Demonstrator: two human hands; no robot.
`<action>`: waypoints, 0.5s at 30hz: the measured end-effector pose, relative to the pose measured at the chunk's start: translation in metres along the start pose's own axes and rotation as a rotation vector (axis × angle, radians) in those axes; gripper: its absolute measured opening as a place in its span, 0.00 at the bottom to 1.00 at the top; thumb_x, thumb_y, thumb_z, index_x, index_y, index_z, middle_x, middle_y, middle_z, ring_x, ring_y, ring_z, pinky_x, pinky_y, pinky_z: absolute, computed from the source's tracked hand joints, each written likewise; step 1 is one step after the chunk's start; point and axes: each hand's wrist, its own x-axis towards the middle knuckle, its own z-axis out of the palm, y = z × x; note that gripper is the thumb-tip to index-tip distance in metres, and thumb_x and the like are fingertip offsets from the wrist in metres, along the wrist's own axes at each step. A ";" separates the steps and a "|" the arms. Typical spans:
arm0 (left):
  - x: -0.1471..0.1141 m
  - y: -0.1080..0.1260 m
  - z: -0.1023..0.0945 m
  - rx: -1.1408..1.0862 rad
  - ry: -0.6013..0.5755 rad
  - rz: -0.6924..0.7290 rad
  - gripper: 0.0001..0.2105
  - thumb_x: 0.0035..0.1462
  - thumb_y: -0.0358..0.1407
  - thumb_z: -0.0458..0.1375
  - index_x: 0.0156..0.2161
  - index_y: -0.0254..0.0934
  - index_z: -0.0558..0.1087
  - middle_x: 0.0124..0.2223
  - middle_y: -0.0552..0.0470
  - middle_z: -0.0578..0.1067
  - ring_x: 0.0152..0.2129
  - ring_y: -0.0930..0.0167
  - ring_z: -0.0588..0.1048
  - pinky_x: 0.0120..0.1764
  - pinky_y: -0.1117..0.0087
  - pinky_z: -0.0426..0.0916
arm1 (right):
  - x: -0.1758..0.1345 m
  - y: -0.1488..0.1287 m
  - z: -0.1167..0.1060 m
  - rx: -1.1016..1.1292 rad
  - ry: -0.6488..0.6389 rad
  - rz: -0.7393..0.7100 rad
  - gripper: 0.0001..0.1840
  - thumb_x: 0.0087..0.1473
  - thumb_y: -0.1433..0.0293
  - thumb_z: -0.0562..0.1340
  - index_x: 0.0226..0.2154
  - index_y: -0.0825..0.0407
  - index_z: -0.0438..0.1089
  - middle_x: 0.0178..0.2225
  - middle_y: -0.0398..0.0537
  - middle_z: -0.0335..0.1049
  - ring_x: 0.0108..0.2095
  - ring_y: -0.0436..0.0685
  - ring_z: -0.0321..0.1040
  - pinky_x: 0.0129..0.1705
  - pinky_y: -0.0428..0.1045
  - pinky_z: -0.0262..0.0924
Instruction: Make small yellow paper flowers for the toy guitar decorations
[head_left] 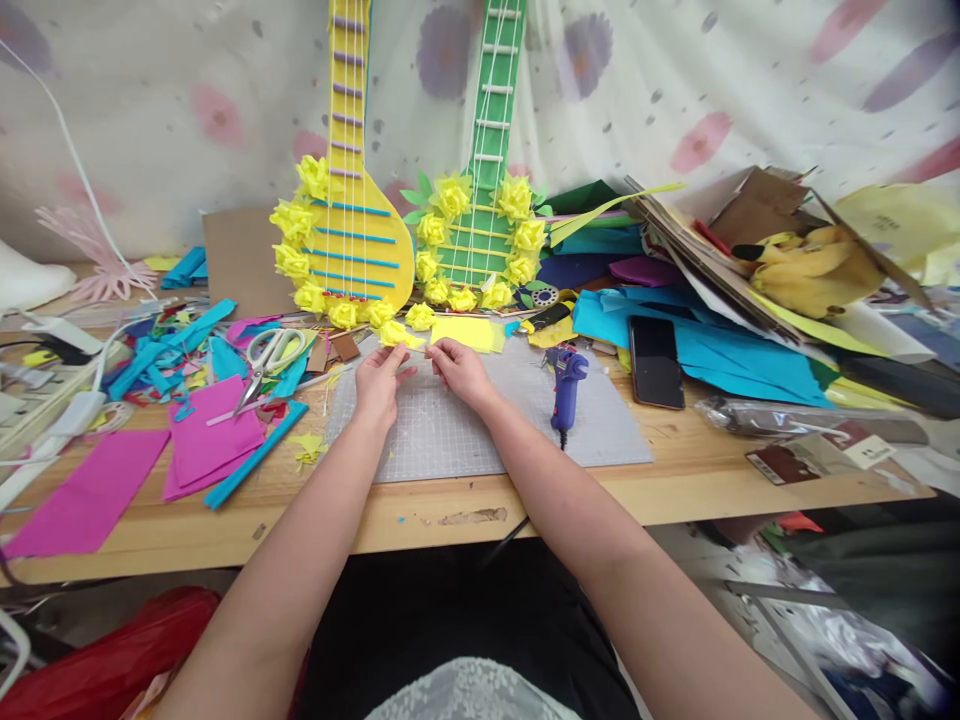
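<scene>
Over the grey cutting mat, my left hand pinches a yellow paper flower by its lower part. My right hand is close by on the right, thumb and forefinger pinched at a thin strand that seems to run from the flower. What exactly is between those fingertips is too small to make out. Just beyond the hands lie another yellow paper flower and a pad of yellow paper. A purple glue gun stands on the mat, right of my right forearm.
Behind stand a yellow paper guitar and a green one, both trimmed with yellow flowers. Scissors, pink paper and blue scraps lie left. On the right are a phone, blue sheets and stacked cardboard.
</scene>
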 end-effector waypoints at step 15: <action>0.001 0.004 -0.003 -0.040 0.002 -0.104 0.03 0.49 0.29 0.58 0.32 0.32 0.71 0.32 0.48 0.76 0.29 0.73 0.75 0.28 0.75 0.69 | 0.004 0.009 0.001 0.012 0.054 -0.046 0.09 0.49 0.62 0.55 0.27 0.51 0.60 0.18 0.35 0.59 0.14 0.44 0.53 0.20 0.43 0.52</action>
